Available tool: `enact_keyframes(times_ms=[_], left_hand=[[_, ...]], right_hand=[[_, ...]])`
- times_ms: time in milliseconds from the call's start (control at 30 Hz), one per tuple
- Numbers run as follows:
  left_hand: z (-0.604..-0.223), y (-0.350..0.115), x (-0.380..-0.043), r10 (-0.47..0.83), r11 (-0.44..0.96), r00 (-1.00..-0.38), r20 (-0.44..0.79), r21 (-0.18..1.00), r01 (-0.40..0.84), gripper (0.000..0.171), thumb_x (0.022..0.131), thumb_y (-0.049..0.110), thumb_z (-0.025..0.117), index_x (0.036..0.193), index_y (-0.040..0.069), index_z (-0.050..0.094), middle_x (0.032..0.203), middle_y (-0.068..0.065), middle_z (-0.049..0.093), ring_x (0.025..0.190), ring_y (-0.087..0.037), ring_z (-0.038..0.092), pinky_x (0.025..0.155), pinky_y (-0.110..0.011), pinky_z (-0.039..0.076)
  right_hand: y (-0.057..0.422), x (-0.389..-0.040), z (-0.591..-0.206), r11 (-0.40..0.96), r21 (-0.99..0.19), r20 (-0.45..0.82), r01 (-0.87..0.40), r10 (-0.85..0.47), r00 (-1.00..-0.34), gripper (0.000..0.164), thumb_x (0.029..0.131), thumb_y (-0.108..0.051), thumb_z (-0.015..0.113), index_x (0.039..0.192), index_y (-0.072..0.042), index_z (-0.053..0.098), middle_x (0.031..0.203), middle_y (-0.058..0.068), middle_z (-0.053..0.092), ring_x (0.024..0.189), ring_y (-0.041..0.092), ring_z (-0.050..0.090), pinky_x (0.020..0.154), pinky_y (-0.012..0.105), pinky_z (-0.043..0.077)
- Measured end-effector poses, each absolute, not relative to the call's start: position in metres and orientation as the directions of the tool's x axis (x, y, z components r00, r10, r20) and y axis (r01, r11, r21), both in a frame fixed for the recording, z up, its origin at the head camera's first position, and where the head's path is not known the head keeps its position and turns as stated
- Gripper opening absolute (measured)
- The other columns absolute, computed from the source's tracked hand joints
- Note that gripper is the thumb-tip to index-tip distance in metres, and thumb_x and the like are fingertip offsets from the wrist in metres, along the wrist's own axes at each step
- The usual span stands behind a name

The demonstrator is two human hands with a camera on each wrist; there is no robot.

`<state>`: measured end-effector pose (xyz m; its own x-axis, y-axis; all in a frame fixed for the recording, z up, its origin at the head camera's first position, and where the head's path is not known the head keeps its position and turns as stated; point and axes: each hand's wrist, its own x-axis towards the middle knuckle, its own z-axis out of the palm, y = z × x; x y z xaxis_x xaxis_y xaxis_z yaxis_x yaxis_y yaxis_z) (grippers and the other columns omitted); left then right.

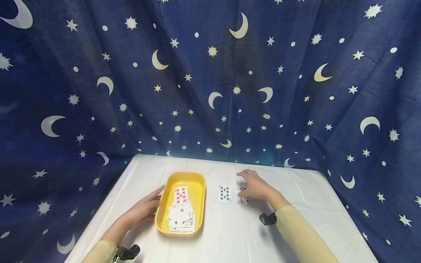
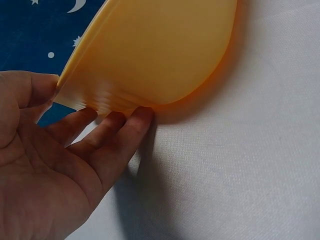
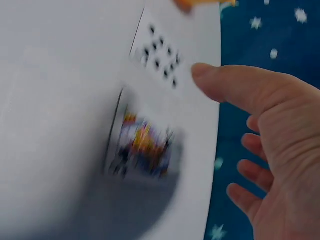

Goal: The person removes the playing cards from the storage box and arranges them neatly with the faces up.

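On the left of the white table, a yellow tray (image 1: 201,190) holds several overlapping playing cards (image 1: 180,196), with a hearts number card at the far end. My left hand (image 1: 144,210) lies along the tray's left side. In the left wrist view, its thumb is at the rim and the extended fingertips (image 2: 142,117) touch the outer wall. Right of the tray lies a spades number card (image 1: 225,194), face up. Beside that is a face card (image 3: 142,150), blurred in the right wrist view. Over it hovers my right hand (image 1: 254,187), fingers loosely bent and holding nothing.
A white cloth (image 1: 223,233) covers the table. Behind and around it hangs a dark blue curtain (image 1: 197,91) with moons and stars. A black wrist camera (image 1: 128,252) sits on the left wrist, and another camera (image 1: 268,219) on the right.
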<state>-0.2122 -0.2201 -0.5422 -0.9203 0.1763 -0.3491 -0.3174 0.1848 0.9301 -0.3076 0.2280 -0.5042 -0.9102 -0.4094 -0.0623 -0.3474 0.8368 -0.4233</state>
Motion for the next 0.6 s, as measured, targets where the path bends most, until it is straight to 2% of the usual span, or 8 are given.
enact_keyframes(times_ms=[333,600], left_hand=[[-0.54,-0.222,-0.212,0.184,0.189,-0.918,-0.351,0.929,-0.317,0.065,0.103,0.018,0.052,0.163,0.026,0.029,0.156,-0.021,0.043,0.121,-0.032,0.061,0.09,-0.048,0.057],[-0.539,-0.222,-0.21,0.189,0.175,-0.918,-0.348,0.932,-0.317,0.066,0.102,0.017,0.052,0.163,0.025,0.029,0.156,-0.023,0.042,0.119,-0.031,0.062,0.089,-0.047,0.057]], right_hand=[[0.156,-0.301,-0.481,0.789,-0.389,0.041,-0.475,-0.5,-0.865,0.087,0.08,-0.046,0.083,0.155,-0.018,0.046,0.156,0.003,0.042,0.145,0.023,0.034,0.116,0.046,0.034],[0.098,-0.293,-0.467,0.704,-0.421,0.046,-0.572,-0.614,-0.788,0.089,0.081,-0.044,0.082,0.156,-0.018,0.043,0.158,0.001,0.039,0.147,0.02,0.031,0.118,0.043,0.031]])
